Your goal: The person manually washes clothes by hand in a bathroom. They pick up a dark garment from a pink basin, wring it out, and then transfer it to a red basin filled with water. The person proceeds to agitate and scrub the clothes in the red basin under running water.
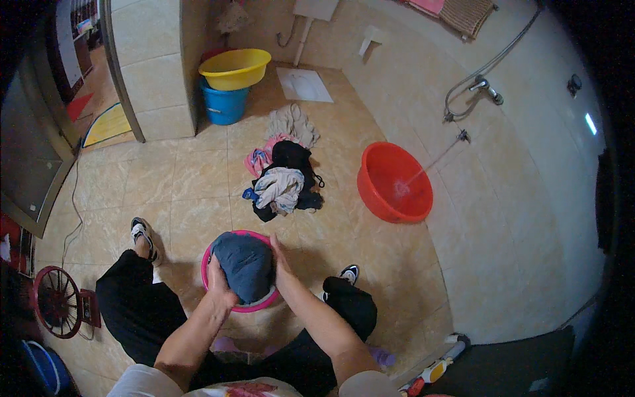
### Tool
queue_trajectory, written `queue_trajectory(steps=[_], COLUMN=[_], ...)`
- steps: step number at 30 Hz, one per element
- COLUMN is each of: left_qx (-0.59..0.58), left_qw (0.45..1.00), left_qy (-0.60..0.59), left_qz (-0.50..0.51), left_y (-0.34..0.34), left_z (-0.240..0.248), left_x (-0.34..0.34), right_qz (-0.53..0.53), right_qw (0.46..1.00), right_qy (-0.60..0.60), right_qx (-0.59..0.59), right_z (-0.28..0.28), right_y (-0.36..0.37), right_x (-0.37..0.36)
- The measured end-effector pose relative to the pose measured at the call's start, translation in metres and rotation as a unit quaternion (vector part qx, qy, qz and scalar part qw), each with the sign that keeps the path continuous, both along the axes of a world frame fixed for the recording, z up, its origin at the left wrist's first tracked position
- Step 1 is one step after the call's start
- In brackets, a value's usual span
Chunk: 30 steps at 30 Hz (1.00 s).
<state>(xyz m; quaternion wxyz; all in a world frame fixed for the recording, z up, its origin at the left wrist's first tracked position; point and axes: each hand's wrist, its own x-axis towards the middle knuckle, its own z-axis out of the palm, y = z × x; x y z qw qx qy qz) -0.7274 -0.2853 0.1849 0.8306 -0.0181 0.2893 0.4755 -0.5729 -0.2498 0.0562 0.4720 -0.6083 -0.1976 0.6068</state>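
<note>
L grip, R grip, blue-grey cloth btwn

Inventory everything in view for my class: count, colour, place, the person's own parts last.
Pink basin: 1, pink, lower centre
Cloth: 1, blue-grey, in the pink basin
Clothes heap: 1, mixed colours, centre
Red basin: 1, red, below the tap
Running tap: 1, silver, upper right
Mixer: 1, silver, upper right
Yellow basin: 1, yellow, atop the blue bucket
Blue bucket: 1, blue, upper left
Panel: 1, white, top centre
Spoked wheel: 1, dark red, left
Hanging cloths: 2, pink, brown, top right
Mat: 1, yellow, upper left
Container: 1, blue, lower left
Shoes: 2, black and white, flanking the pink basin
Trousers: 1, black, bottom
Left hand: 1, bare, cloth's left side
Right hand: 1, bare, cloth's right side
</note>
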Motion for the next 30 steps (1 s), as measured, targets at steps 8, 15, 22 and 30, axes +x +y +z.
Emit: queue_trajectory(steps=[8,15,22,30], left_qx=[0.067,-0.004,-0.067,-0.03], left_qw=[0.995,1.0,0.977,0.994], left_qy=[-0.079,0.015,0.105,0.065], left_qz=[0.007,0.013,-0.176,-0.088], left_y=[0.012,0.034,0.008,0.011], left_z=[0.016,-0.041,-0.071,-0.026], left_x=[-0.011,-0.018,-0.008,0.012], right_qz=[0.086,0.002,-0.043,0.115], right_qw=[0.929,0.961,0.91,0.881], right_qy=[0.346,0.264,-0.344,-0.355], right_qx=[0.096,0.084,0.227,0.29], right_z=[-0.038,-0.005,0.1,0.142], right_y=[-0.009,0.028,0.019,-0.047], right_x=[-0.019,0.026,0.006,-0.069])
